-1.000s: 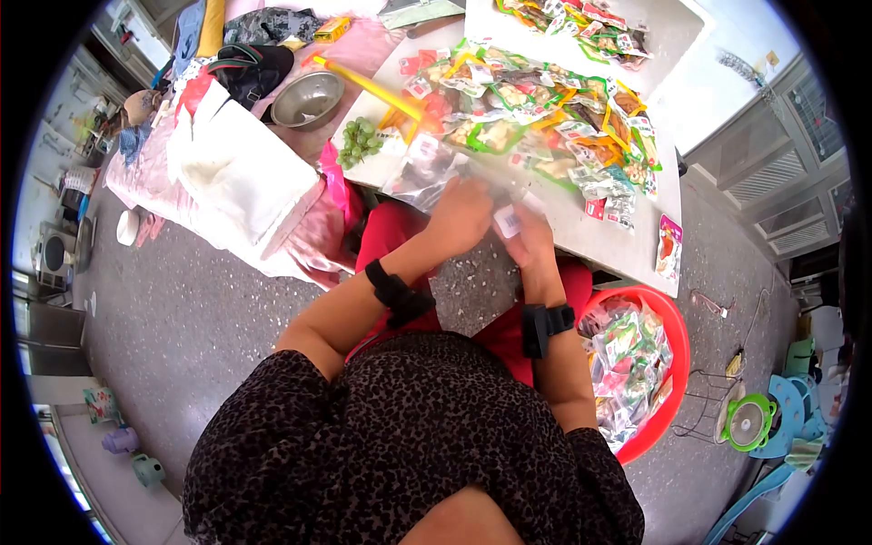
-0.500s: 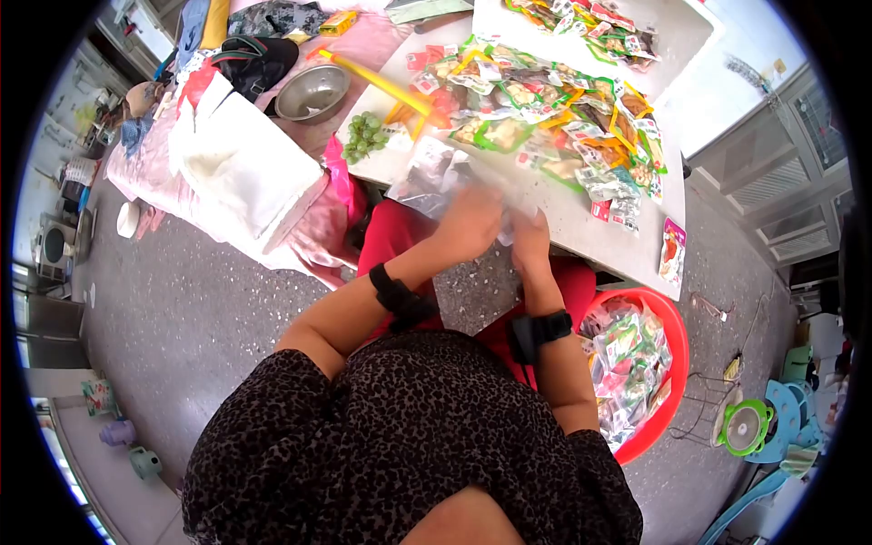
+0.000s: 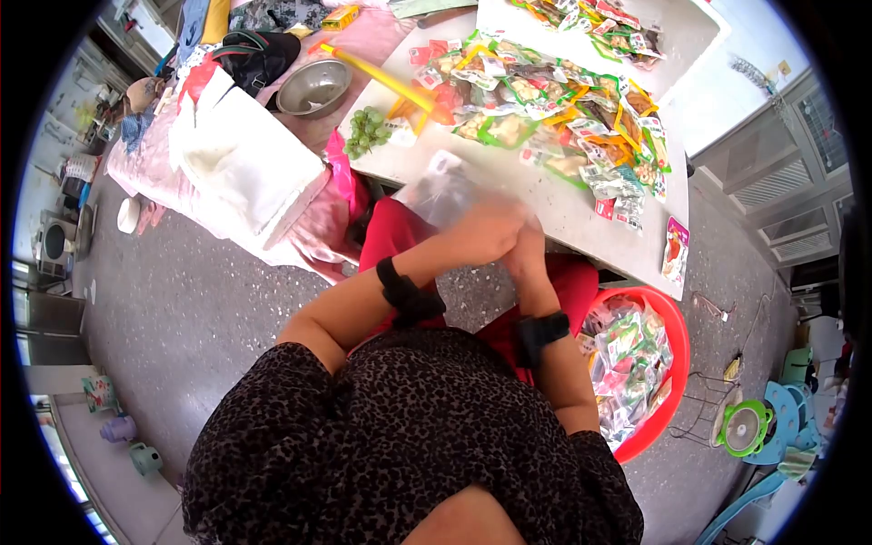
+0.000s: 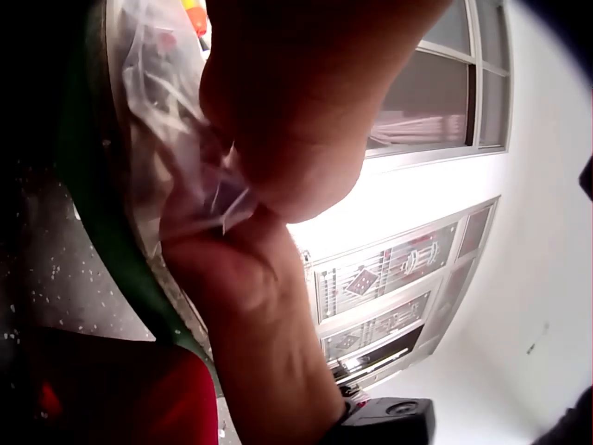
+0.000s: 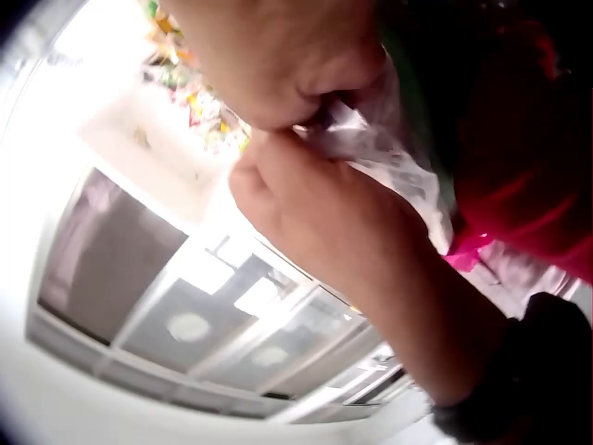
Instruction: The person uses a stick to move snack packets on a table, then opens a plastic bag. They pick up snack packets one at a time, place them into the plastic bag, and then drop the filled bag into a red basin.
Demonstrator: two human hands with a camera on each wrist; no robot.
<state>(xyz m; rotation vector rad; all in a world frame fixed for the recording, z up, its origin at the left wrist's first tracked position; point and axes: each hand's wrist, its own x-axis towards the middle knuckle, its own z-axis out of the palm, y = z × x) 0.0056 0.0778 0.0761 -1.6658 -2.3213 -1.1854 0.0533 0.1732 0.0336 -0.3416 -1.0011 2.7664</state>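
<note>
At the tabletop's [image 3: 581, 221] near edge, we have both hands together on a clear bag [image 3: 440, 193], part of it lying over that edge. Our left hand [image 3: 490, 232] has curled fingers pinching the plastic; our right hand [image 3: 525, 252] grips it too, fingers bent, touching the left. Exact finger placement: can't tell, blurred and overlapped. On the tabletop's left part: green grapes [image 3: 367, 132] and the orange end of a yellow stick [image 3: 381, 80]. Across its middle and far part: piled food packets [image 3: 518, 91]. Near its right corner: one purple-edged packet [image 3: 674, 250]. Below that corner: red tub [image 3: 679, 363] holding more packets. Left of the tabletop: metal bowl [image 3: 314, 89].
</note>
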